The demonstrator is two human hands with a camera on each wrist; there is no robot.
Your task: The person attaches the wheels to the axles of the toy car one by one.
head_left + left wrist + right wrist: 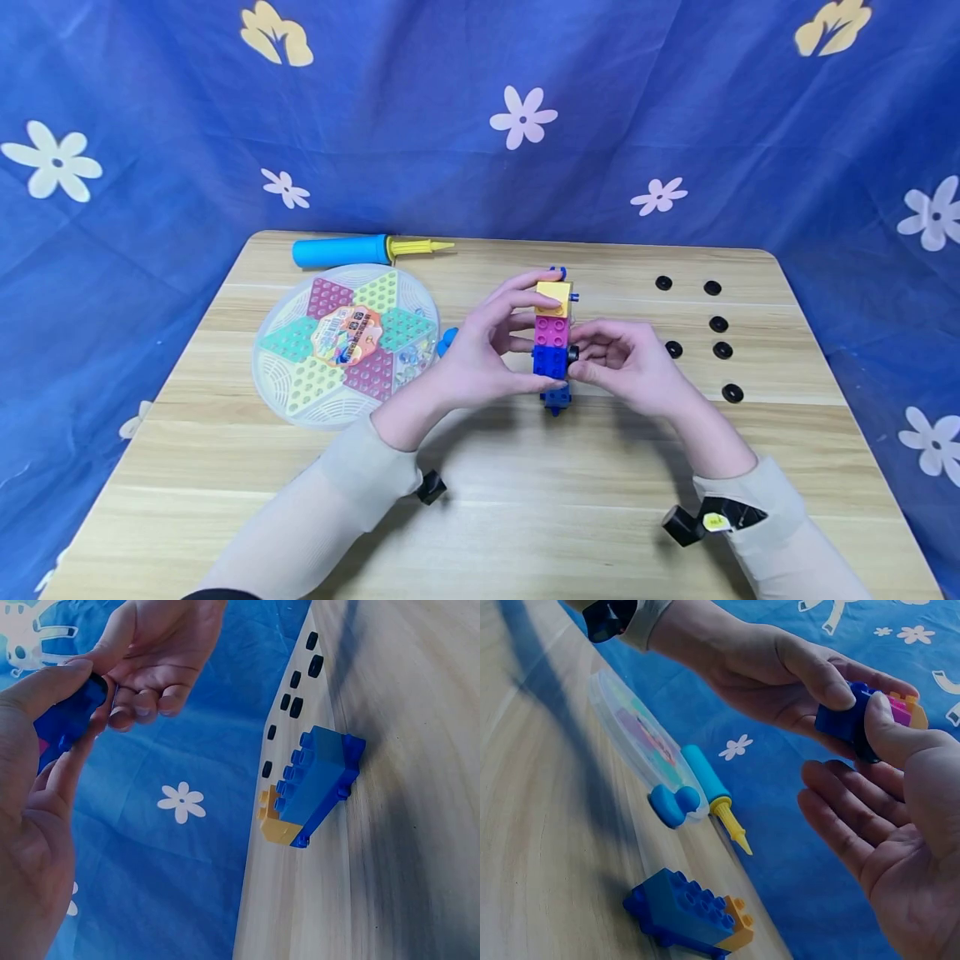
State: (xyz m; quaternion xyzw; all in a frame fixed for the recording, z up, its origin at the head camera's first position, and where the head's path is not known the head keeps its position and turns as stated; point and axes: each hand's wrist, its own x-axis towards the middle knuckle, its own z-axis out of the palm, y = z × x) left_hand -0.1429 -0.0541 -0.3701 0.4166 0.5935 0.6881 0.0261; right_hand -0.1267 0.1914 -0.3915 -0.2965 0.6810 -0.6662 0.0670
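My left hand (480, 354) grips a toy block vehicle (551, 332) of yellow, pink and blue studded bricks, raised above the table. Against the side of its blue end, my right hand (630, 362) pinches a small black wheel (573, 353) between thumb and finger. In the right wrist view the right hand's other fingers spread loosely below the bricks. A second block vehicle (686, 911), blue with a yellow end, stands on the table beneath the hands. Its near blue end (556, 397) shows in the head view, while the held one hides the middle.
Several black wheels (718, 324) lie at the right of the wooden table (525, 517). At the left are a round Chinese checkers board (273, 383) and a blue hand pump (341, 251) with a yellow nozzle. A rounded blue object (672, 804) sits beside the board.
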